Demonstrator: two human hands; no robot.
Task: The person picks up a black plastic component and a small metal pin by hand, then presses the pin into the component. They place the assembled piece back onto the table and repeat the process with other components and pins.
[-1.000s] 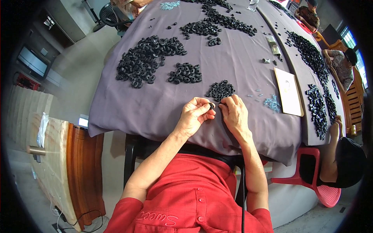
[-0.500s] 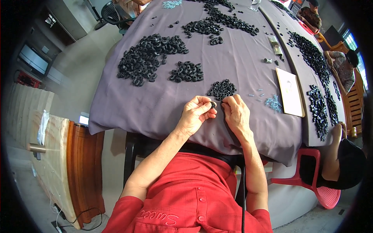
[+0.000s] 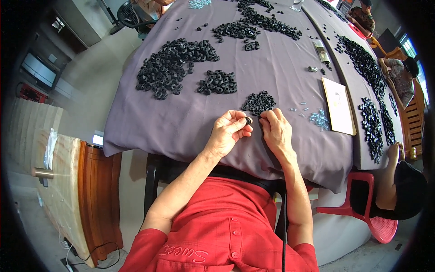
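Note:
Between the thumb and fingers of my left hand (image 3: 228,131) is a small black ribbed plastic part (image 3: 248,121), held just above the near edge of the table. To its right, my right hand (image 3: 277,132) is closed in a pinch, its fingertips down at the near side of a small pile of black rings (image 3: 258,103). Whatever those fingers hold, if anything, is hidden. Small clear-blue springs (image 3: 320,119) lie to the right of that hand, a few of them loose.
Larger black ribbed parts form a big heap (image 3: 170,63) and a smaller heap (image 3: 217,82) on the grey cloth (image 3: 181,120). A pale rectangular board (image 3: 339,106) lies at right, near a tube (image 3: 322,52). Other people sit along the right side, one near a red chair (image 3: 362,204).
Both hands stay almost in place. My right hand has shifted very slightly to the right, and the black part remains in my left fingers.

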